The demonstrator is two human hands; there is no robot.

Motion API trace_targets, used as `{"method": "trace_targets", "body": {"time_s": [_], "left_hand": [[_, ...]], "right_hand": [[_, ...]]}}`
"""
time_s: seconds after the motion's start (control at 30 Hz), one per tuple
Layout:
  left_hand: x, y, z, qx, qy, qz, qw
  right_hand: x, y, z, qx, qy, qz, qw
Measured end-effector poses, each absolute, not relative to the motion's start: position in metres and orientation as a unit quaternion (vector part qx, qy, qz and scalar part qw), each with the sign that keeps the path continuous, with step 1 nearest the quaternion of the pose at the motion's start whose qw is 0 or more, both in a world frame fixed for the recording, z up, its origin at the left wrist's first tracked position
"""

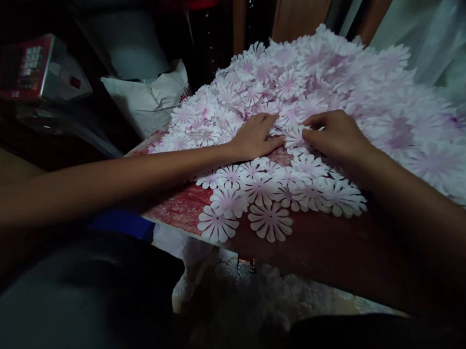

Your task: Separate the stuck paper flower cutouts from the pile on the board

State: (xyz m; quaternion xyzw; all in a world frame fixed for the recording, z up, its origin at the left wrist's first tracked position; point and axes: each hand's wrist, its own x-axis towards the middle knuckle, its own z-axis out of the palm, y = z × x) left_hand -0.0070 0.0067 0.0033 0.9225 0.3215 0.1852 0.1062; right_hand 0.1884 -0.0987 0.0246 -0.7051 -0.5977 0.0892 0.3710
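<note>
A large heap of white flower cut-outs [291, 81] with pale purple centres covers much of the red table [173, 209]. My left hand [256, 137] lies flat at the heap's near edge, its fingers stretched out over the petals. Close to its right, my right hand [333, 135] pinches a white flower cut-out [294, 136] by the rim between thumb and forefinger. Nearer to me, several loose flower cut-outs [271, 221] lie flat and overlap along the table's front part.
Left of the table stands a white sack [150, 98]. A red-fronted clear box [42, 69] is at the far left. Something blue [122, 224] shows below the table's left edge. More cut-outs [236, 268] lie beneath the table. A wooden panel [300, 14] rises behind the heap.
</note>
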Motion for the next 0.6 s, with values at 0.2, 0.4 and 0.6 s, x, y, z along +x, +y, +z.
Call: {"method": "trace_targets", "body": {"time_s": [0.2, 0.4, 0.6], "left_hand": [[-0.010, 0.007, 0.003, 0.928, 0.298, 0.203, 0.095], [-0.011, 0.011, -0.001, 0.929, 0.266, 0.241, 0.094], [-0.008, 0.017, -0.006, 0.922, 0.255, 0.272, 0.104]], "right_hand": [[0.168, -0.106, 0.044, -0.763, -0.550, 0.106, 0.323], [0.169, -0.099, 0.034, -0.706, -0.574, 0.128, 0.396], [0.175, -0.093, 0.025, -0.665, -0.567, 0.178, 0.453]]}}
